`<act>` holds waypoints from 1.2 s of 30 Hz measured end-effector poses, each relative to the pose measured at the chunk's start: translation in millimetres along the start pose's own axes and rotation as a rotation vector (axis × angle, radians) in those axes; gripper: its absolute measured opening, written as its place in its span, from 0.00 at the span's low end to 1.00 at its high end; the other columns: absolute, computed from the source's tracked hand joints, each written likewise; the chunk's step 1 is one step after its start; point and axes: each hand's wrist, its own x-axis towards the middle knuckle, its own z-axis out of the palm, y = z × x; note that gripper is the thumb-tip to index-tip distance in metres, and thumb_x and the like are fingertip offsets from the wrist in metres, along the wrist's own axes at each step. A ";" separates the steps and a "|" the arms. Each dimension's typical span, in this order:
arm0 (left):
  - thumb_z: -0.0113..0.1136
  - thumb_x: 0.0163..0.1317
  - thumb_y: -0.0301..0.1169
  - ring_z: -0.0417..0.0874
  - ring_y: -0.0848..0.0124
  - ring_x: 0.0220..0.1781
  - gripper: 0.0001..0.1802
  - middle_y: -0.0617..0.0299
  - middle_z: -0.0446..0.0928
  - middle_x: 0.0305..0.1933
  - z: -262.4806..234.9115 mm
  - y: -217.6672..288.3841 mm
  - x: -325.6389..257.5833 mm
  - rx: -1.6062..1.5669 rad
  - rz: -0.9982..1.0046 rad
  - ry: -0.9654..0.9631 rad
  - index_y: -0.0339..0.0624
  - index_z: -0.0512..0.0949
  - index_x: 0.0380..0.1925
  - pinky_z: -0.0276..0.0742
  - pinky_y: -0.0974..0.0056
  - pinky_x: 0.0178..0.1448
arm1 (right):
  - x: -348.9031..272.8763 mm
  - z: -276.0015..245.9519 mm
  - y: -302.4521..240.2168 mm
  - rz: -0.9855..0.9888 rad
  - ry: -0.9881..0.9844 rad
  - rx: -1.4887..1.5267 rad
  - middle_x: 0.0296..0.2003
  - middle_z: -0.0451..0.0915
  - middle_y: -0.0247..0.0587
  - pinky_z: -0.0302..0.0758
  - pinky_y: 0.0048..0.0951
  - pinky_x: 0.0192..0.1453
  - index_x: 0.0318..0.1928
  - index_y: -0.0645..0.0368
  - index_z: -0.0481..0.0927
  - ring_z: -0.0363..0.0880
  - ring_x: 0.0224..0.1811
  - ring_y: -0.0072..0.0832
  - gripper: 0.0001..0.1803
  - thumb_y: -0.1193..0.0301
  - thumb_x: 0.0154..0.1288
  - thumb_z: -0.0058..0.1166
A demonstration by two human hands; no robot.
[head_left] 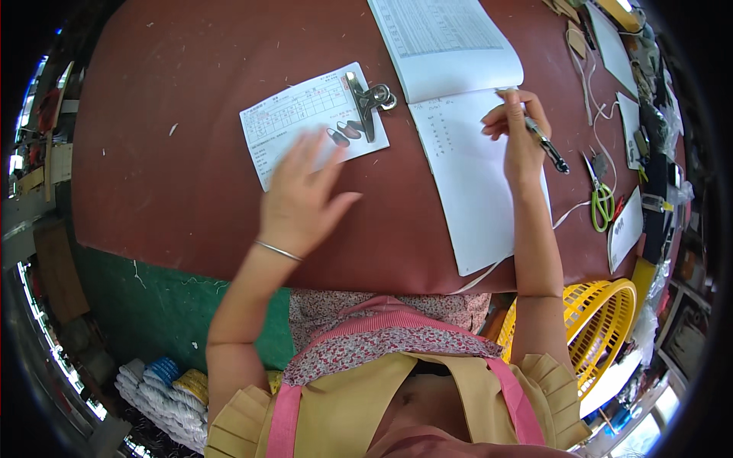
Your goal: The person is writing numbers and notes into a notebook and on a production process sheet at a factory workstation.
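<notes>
My right hand (521, 145) is closed round a black pen (553, 150), over the lower page of an open notebook (472, 206). Small handwritten marks run down that page; the upper page (450, 53) carries a printed table. To the left lies a printed form (279, 118) with a grid and pictures of dark oval shapes. A metal bulldog clip (366, 107) grips its right edge. My left hand (298, 200), slightly blurred, is over the lower part of the form with fingers spread and holds nothing. Whether it touches the paper I cannot tell.
The red-brown tabletop (168, 175) carries thread scraps. Green-handled scissors (602, 202), a white cord (588, 88) and loose papers lie at the right. A yellow plastic basket (611, 305) stands below the table's right edge. Bundles of white yarn (156, 404) sit at lower left.
</notes>
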 end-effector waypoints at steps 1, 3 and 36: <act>0.74 0.55 0.47 0.68 0.45 0.73 0.39 0.52 0.66 0.75 -6.5 -23.9 -9.5 0.115 -0.035 -0.020 0.50 0.74 0.67 0.70 0.49 0.72 | 5.4 -6.2 -9.5 0.006 0.028 -0.066 0.27 0.85 0.42 0.71 0.21 0.30 0.43 0.62 0.80 0.82 0.26 0.23 0.15 0.60 0.74 0.60; 0.74 0.56 0.46 0.68 0.47 0.75 0.39 0.54 0.65 0.77 -14.2 -72.6 -33.5 0.151 -0.125 -0.155 0.52 0.74 0.68 0.71 0.51 0.72 | 14.4 -12.2 -23.1 0.006 0.057 -0.099 0.32 0.86 0.39 0.75 0.22 0.38 0.44 0.63 0.81 0.83 0.34 0.21 0.14 0.63 0.72 0.61; 0.77 0.56 0.42 0.47 0.40 0.83 0.66 0.30 0.39 0.81 53.5 25.3 19.6 -0.767 -0.345 0.356 0.35 0.37 0.79 0.51 0.43 0.80 | -41.9 107.4 -17.8 -0.613 -0.191 -0.408 0.29 0.81 0.46 0.77 0.37 0.34 0.33 0.63 0.80 0.81 0.31 0.43 0.07 0.75 0.62 0.66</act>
